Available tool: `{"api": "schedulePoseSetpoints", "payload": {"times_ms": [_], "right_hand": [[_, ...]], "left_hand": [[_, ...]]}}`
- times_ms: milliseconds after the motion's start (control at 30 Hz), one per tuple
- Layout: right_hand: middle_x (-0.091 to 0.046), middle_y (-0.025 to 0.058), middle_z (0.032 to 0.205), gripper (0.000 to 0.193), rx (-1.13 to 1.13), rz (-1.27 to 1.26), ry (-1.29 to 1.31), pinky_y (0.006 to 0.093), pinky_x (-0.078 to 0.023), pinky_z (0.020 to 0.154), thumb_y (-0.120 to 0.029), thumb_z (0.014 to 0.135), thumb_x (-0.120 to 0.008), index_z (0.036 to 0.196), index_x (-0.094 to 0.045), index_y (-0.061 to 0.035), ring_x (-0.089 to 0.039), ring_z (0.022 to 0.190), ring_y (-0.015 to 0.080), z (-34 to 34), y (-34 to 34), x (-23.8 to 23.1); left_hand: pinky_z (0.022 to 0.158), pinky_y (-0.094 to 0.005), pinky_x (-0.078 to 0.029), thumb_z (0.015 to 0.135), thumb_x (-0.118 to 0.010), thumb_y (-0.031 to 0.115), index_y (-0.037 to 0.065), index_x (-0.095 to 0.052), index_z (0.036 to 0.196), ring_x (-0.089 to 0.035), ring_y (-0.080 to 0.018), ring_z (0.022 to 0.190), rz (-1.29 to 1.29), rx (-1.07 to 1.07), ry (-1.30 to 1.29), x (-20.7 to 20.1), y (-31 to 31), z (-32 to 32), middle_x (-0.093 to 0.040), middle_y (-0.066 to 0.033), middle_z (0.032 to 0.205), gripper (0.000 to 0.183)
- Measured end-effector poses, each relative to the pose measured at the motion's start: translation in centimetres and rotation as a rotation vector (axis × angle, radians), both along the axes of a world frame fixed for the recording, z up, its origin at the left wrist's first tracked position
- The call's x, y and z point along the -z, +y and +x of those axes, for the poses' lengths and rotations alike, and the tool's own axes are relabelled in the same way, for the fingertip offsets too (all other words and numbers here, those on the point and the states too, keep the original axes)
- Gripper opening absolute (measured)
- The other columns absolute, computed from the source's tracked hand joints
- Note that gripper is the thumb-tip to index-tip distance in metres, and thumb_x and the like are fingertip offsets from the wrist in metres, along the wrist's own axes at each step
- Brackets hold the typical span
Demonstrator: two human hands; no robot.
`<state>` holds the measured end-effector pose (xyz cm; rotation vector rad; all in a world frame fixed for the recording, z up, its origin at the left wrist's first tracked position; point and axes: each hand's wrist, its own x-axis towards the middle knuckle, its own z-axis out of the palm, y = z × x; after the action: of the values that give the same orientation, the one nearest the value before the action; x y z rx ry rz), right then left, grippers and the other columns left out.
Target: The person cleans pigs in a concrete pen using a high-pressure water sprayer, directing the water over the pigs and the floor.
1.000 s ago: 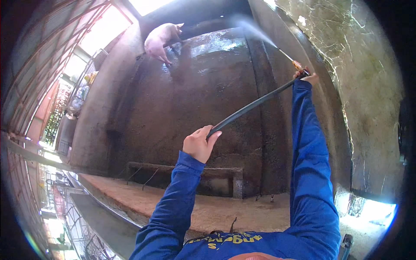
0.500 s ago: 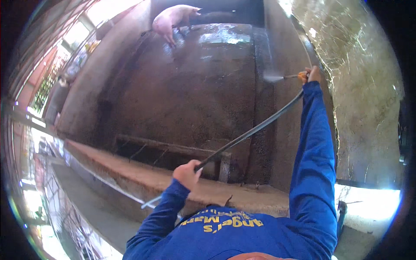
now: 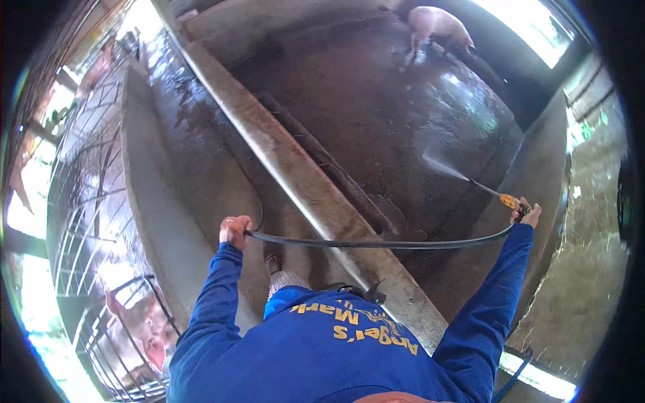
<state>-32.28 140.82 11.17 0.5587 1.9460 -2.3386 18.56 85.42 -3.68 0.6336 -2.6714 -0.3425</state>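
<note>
At the right, my right hand (image 3: 528, 213) is closed around the handle of a spray gun (image 3: 508, 200) with an orange-yellow body and a thin metal wand. A fan of water leaves its tip toward the wet floor of the pen (image 3: 336, 87). From the gun a dark hose (image 3: 376, 244) sags across in front of me to my left hand (image 3: 235, 230), whose fingers are wrapped round it. Past that hand the hose drops to the walkway floor. A pink pig (image 3: 440, 28) stands at the far end of the pen.
A low concrete wall (image 3: 295, 168) runs diagonally between the walkway and the pen. Another curved wall (image 3: 151, 174) borders the walkway on the left. Behind metal bars at lower left is a second pig (image 3: 144, 322). A rough wall (image 3: 578, 269) rises at the right.
My view has turned left, bringing the walkway and barred pig into sight. Both hands still hold hose and gun; the hose now hangs slacker, and the spray points farther out over the floor.
</note>
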Motion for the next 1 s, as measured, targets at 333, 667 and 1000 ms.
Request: {"api": "schedulePoseSetpoints", "payload": {"times_ms": [333,667,1000], "right_hand": [[-0.045,0.002,0.053,0.052,-0.255,0.204,0.064,0.0246,-0.028,0.033,-0.052,0.079,-0.032,0.091,-0.057,-0.0082,-0.037,0.035,0.0121,8.6,-28.2,-5.0],[-0.046,0.004,0.052,0.054,-0.402,0.327,0.076,0.0254,-0.028,0.031,-0.047,0.08,-0.023,0.104,-0.053,-0.0086,-0.037,0.035,0.0133,10.1,-51.2,-11.4],[-0.047,0.0015,0.053,0.055,-0.573,0.378,0.075,0.0228,-0.029,0.031,-0.047,0.082,-0.023,0.101,-0.056,-0.0084,-0.037,0.034,0.0118,4.9,-74.0,-3.6]], "left_hand": [[0.077,-0.0425,-0.042,0.075,-0.057,0.045,0.019,-0.051,0.106,-0.048,-0.0281,0.1,0.608,-1.333,0.229,10.3,-24.0,18.1,-0.047,-0.011,0.113,0.041],[0.049,-0.0181,-0.036,0.076,-0.064,0.019,0.005,-0.053,0.081,-0.043,-0.0054,0.054,0.751,-0.633,1.291,-0.5,-49.1,16.7,-0.047,0.0025,0.062,0.018],[0.078,-0.0382,-0.043,0.073,-0.049,0.06,-0.005,-0.057,0.086,-0.056,-0.0242,0.086,-0.201,-0.54,1.231,-21.5,-64.0,20.2,-0.059,-0.0164,0.088,0.067]]}}
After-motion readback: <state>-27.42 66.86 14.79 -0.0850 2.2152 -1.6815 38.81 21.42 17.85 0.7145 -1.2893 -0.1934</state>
